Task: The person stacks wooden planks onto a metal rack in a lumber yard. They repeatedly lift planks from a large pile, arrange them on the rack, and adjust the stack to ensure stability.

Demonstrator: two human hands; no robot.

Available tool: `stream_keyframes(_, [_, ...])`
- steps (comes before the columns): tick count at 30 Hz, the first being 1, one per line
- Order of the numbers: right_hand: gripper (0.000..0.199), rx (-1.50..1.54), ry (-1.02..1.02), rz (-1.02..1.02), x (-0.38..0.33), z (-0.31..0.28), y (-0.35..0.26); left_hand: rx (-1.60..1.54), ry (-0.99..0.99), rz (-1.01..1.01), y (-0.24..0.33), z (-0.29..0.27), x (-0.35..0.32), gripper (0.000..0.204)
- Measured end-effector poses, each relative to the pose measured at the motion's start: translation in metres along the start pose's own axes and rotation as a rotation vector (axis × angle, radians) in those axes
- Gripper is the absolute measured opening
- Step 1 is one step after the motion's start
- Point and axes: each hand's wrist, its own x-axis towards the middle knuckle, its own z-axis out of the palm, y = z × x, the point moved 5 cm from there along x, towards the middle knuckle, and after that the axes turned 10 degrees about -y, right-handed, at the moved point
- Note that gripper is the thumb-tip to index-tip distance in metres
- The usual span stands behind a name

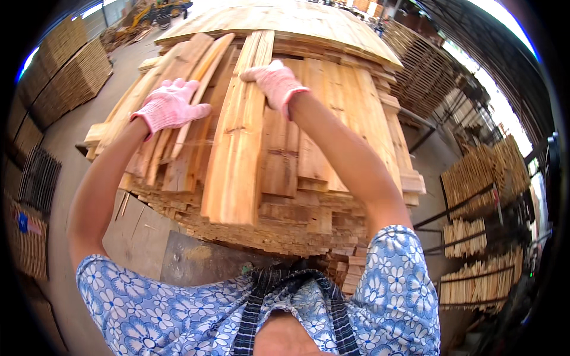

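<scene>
A long pale wooden plank (236,142) with lengthwise grooves lies on top of a stack, its near end jutting toward me. My right hand (275,84), in a pink knitted glove, is closed on the right edge of this plank near its far part; some of its fingers are hidden. To the left, my left hand (172,105), gloved the same way, has its fingers and thumb spread. It rests on or just above several narrow boards (185,56), holding nothing. A narrow strip of wood (205,77) runs slantwise beside its fingers.
Wide joined panels (285,22) lie at the far end of the stack. Flat boards (338,107) cover its right side. Tall timber piles (71,71) stand left, with more (415,65) at right. Racks of sticks (481,279) sit at lower right. A yellow machine (157,13) stands far back.
</scene>
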Motion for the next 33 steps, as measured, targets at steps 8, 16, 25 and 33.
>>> stream_keyframes(8, [0.058,0.467,0.025,0.293,-0.165,-0.178,0.093,0.17,-0.01,-0.208,0.03,0.015,-0.008,0.087])
stream_keyframes(16, [0.054,0.498,0.137,0.407,-0.187,-0.244,0.291,0.068,-0.092,-0.218,0.009,-0.008,0.028,0.052])
stream_keyframes(25, [0.068,-0.366,0.24,0.242,-0.148,-0.231,0.326,0.06,0.03,-0.239,0.017,-0.001,0.066,0.064])
stream_keyframes(33, [0.075,0.014,-0.057,0.186,-0.089,-0.124,0.095,-0.355,-0.006,0.141,0.021,-0.051,0.059,0.072])
